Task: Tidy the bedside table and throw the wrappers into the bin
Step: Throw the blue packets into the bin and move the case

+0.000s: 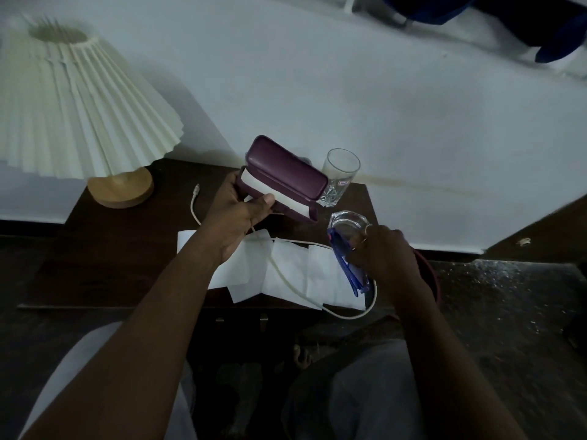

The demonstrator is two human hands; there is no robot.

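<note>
My left hand point(236, 214) holds a purple glasses case point(287, 173) open above the dark bedside table point(114, 258), its white lining showing. A pair of blue-framed glasses point(347, 269) is gripped in my right hand point(381, 250) over the table's right part, folded and pointing down. Several white paper wrappers point(286, 274) lie flat along the table's front. A white charging cable point(286, 274) runs across them, with its plug end point(197, 188) near the lamp.
A lamp with a pleated cream shade point(79, 103) and wooden base point(122, 188) stands at the table's left. A tall drinking glass point(338, 176) and a low glass dish point(349, 222) sit at the back right. A dark red bin rim point(433, 277) shows right of the table.
</note>
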